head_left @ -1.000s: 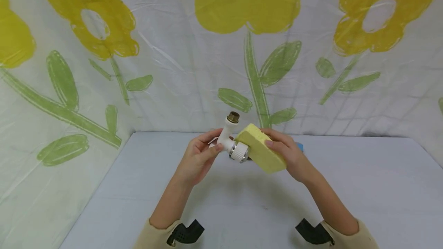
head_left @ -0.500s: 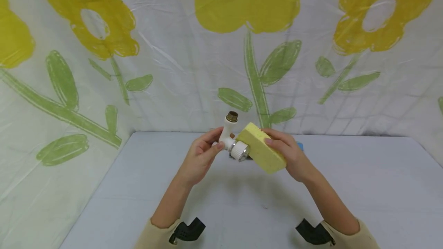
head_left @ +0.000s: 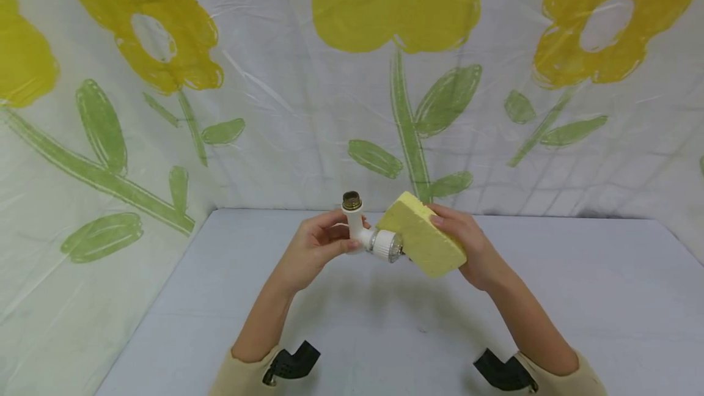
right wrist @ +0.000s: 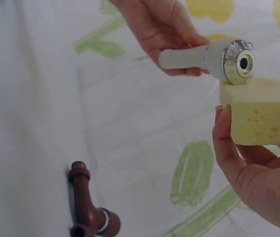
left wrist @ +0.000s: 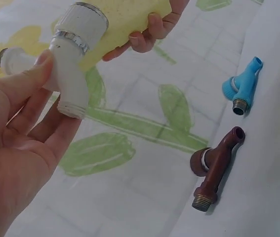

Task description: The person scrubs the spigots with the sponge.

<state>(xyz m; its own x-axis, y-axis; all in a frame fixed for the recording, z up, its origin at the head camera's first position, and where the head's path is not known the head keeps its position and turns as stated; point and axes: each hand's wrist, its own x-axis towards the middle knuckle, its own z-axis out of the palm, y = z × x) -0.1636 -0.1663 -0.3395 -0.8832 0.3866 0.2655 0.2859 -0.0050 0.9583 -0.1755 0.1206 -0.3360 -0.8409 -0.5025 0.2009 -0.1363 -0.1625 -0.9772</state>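
Observation:
In the head view, my left hand [head_left: 316, 252] pinches a white plastic tap [head_left: 356, 234] between thumb and fingers, above the table. Its brass threaded end points up, and its ribbed, chrome-trimmed knob [head_left: 387, 245] faces the sponge. On the other side, my right hand [head_left: 477, 252] grips a thick yellow sponge [head_left: 423, 237] by its outer edge, tilted. The right wrist view shows the tap's chrome cap [right wrist: 239, 61] right at the sponge's top face [right wrist: 258, 91]. From the left wrist view, the white knob [left wrist: 83, 24] overlaps the sponge [left wrist: 125, 24].
A blue tap [left wrist: 243, 86] and a dark red tap [left wrist: 218, 170] lie on the pale table [head_left: 220, 298], beyond the hands. Behind the table hangs a white sheet [head_left: 297, 139] printed with yellow flowers. Both sleeves carry black wrist mounts [head_left: 291, 362].
The white tap has shifted left and down, its threaded end now standing more upright. The sponge and right hand have moved slightly right, and the blue patch beside that hand is hidden.

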